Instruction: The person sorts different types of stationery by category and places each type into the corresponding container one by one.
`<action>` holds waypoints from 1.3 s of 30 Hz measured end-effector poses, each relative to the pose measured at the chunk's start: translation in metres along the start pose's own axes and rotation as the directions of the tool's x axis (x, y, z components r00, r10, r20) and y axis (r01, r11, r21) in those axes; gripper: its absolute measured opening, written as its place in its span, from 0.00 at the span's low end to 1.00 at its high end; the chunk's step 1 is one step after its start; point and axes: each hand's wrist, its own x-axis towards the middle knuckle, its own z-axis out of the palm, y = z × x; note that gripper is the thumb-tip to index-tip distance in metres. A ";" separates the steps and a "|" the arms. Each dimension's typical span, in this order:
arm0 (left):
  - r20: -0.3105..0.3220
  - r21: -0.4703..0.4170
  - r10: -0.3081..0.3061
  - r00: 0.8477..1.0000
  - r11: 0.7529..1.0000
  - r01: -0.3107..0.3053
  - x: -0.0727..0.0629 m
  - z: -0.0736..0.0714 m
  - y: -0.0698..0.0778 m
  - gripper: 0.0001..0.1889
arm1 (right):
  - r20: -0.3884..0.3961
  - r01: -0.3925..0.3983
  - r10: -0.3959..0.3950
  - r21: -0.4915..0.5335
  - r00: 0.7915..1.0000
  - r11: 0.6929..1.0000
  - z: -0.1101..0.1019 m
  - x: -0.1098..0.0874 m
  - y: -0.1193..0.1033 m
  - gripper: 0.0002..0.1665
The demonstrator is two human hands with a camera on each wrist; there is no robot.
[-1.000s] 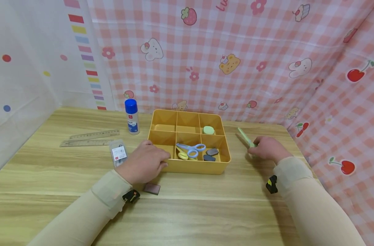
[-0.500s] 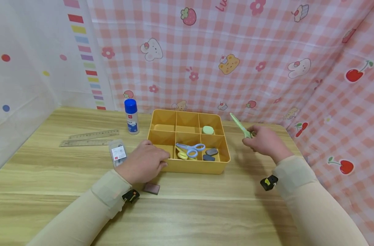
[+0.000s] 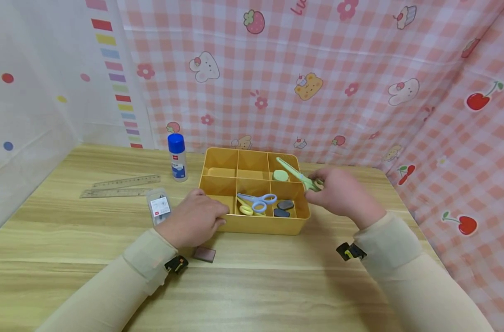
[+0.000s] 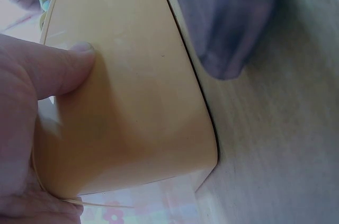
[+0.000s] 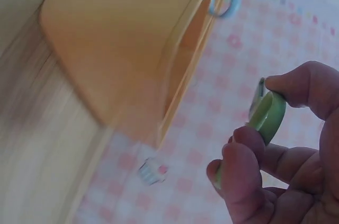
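With thumb and fingers my right hand (image 3: 339, 193) pinches a pair of light green scissors (image 3: 295, 172) by the handles. Its blades point left, over the right side of a yellow six-compartment organizer box (image 3: 252, 225). My left hand (image 3: 196, 216) grips the front left corner of that box, the thumb against the outer front wall in the left wrist view. Blue scissors (image 3: 258, 200) and yellow scissors (image 3: 246, 210) lie in the front middle compartment. Two dark erasers (image 3: 285, 204) are in the front right one. A light green rounded block (image 3: 281, 175) sits in the back right one.
A glue bottle with a blue cap (image 3: 177, 157) stands left of the box. Two clear rulers (image 3: 119, 188) and a small clear packet (image 3: 159, 206) lie farther left. A brownish flat block (image 3: 204, 254) lies before the box. Checked cloth (image 3: 256, 83) hangs behind the table.
My right hand has lifted the green scissors off the table at the right and carried them left to above the box. The left hand has stayed at the box corner.
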 end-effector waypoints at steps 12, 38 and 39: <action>0.010 -0.005 -0.009 1.000 1.000 0.009 0.000 -0.001 0.001 0.15 | 0.091 0.034 -0.029 -0.059 0.995 0.998 0.009 -0.008 -0.037 0.29; 0.021 -0.006 -0.016 1.000 1.000 0.016 0.000 0.000 0.000 0.13 | 0.101 0.130 -0.110 -0.218 0.989 0.967 0.027 -0.009 -0.059 0.21; 0.021 -0.004 -0.017 1.000 1.000 0.017 0.000 0.000 0.000 0.13 | 0.099 0.137 -0.117 -0.225 0.988 0.965 0.028 -0.009 -0.060 0.20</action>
